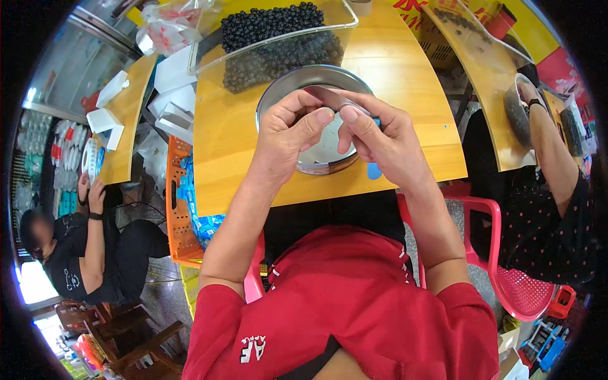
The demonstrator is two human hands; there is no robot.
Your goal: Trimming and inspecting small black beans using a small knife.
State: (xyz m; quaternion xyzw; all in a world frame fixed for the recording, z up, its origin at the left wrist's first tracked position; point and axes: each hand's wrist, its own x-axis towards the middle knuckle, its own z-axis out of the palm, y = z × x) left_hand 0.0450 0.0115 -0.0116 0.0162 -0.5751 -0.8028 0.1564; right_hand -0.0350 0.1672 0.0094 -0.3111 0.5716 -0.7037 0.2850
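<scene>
My left hand (292, 136) and my right hand (380, 136) meet over a round metal bowl (285, 88) on a yellow wooden table (405, 69). Both pinch a thin grey strip-like item (332, 96) between thumbs and fingertips; its exact kind is too small to tell. A small blue piece (373, 170) lies on the table under my right hand. Behind the bowl stands a clear plastic tray (278, 38) heaped with small black beads.
An orange crate (179, 215) with blue packets sits on the floor at left. One person sits low at far left (82, 253); another sits at right (551, 209), a hand in a bowl of black beads (518, 114). White boxes (171, 88) lie on the left table. A pink chair (500, 266) stands at right.
</scene>
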